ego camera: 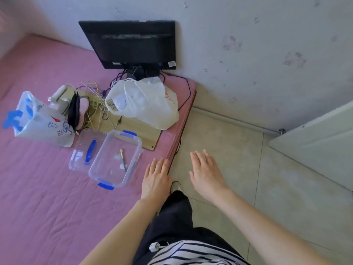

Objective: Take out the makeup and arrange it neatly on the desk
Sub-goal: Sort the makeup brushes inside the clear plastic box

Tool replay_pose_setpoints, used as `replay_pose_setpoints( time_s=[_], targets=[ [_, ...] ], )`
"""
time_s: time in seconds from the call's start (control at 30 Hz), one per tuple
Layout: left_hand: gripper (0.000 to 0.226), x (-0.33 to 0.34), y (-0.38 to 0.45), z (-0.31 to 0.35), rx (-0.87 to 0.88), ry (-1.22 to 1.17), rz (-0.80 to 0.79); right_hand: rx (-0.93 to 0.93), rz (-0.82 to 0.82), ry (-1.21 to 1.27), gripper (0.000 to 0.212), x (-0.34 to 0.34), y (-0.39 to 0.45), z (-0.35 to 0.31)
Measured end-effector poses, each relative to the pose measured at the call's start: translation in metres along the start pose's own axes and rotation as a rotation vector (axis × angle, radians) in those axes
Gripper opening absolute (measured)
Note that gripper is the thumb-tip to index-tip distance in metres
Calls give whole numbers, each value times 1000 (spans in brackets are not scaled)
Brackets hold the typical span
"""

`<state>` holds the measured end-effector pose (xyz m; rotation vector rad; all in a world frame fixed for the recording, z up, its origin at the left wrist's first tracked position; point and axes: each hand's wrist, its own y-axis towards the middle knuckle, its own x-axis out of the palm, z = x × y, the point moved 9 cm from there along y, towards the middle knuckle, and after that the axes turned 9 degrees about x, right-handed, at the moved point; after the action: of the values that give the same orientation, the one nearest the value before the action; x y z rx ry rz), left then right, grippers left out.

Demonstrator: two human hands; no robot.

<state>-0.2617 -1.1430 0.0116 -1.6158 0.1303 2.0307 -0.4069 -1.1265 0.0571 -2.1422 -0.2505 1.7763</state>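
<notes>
Surface: pink quilted sheet [47, 188] over a mattress-like top that ends at a tiled floor [238, 169]; a black flat monitor [131, 44] leans against the pale wall.
Box: clear plastic storage box with blue clip handles [131, 150] lies open on the sheet, its clear lid with a blue handle [84, 150] just beside it on the left.
Makeup: one slim makeup brush with a pale tip [123, 159] lies inside the box; no other makeup shows in it or laid out nearby.
Clutter: white plastic bag [145, 104], a printed blue-and-white bag [32, 119] and tangled cords on a light wooden board [133, 129] sit behind the box.
Left hand [156, 178]: empty, fingers straight, at the sheet's edge near the box.
Right hand [206, 173]: empty, fingers spread flat, over the floor.
Progress: the lid is off, but the brush is not yet out; taking it out and arranging it appears to remain.
</notes>
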Motion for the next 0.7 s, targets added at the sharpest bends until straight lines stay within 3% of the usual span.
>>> replay_pose_setpoints(
  time_s=[0.37, 0.7],
  targets=[
    [54, -37, 46, -76, -307, -61, 84, -453, -94, -202, 60, -25, 119, -76],
    [38, -29, 35, -113, -813, -220, 175, -850, -238, -361, 62, -18, 189, -141]
  ],
)
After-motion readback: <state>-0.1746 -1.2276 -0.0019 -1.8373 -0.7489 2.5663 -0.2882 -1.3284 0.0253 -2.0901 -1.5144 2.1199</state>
